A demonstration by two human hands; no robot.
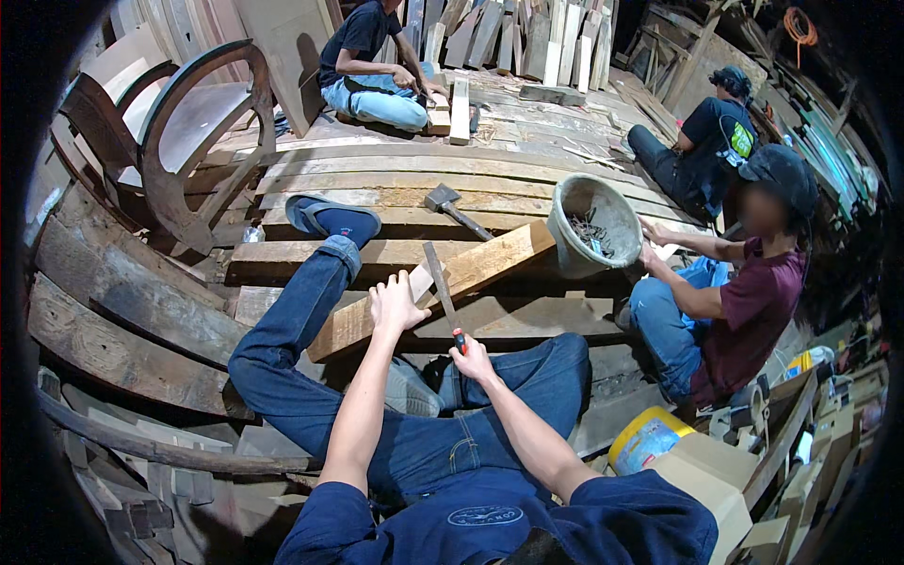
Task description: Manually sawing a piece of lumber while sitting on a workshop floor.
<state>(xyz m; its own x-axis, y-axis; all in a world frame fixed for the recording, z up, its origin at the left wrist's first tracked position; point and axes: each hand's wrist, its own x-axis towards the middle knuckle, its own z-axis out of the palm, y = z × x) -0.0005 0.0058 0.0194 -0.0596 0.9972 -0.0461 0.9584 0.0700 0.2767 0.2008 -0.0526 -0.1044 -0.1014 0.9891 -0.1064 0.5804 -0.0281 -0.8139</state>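
Observation:
My left hand [395, 305] grips a small pale wood block [422, 280], pressing it against a thick wooden beam [499, 256]. That beam lies slantwise across the planks in front of me, between my bent legs. In my right hand [473, 361], fingers are wrapped round the red and black handle of what looks like a flat metal file [439, 281]. The file's long grey blade points up and away, close beside the pale block. Whether blade and block touch, I cannot tell. Beyond the beam lies a mallet [456, 209] with a dark handle.
At the right, a seated person in a maroon shirt [763, 311] reaches to a grey bucket [593, 226] of dark metal pieces by the beam's end. Two others sit farther back. A curved wooden chair [179, 132] stands far left; a yellow-rimmed tub [650, 440] lies near right.

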